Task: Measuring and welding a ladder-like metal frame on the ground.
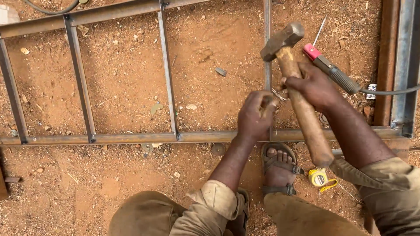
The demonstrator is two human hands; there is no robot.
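At six o'clock, nearest the camera, bent knees in olive trousers (148,216) and rolled sleeves are seen, cut off by the lower edge. A sandalled foot (278,168) is planted on the red dirt (127,83) just below the frame, and a yellow tape measure (319,178) lies beside it at about five o'clock.

Farther up, near the middle, the left hand (255,114) is closed tightly around something small against the upright bar (267,48); what is pinched there is hidden by the fingers and cannot be made out. At about two o'clock from it, the right hand (313,86) is wrapped around the wooden handle of a hammer (292,74), gripped near the head, with the handle's butt pointing down toward five o'clock and the steel head raised at about one o'clock over the bar. The hammer is held clear of the metal.

The steel frame (109,138) is laid flat on the dirt, its long rail running from nine to three o'clock, partly covered by both hands. Just beyond the right hand, a welding holder (334,72) with a red tip is lying, and its grey cable (389,91) runs off at three o'clock. A thin rod in the holder is hard to follow. At the far right, more steel bars (396,61) are cut off by the edge.
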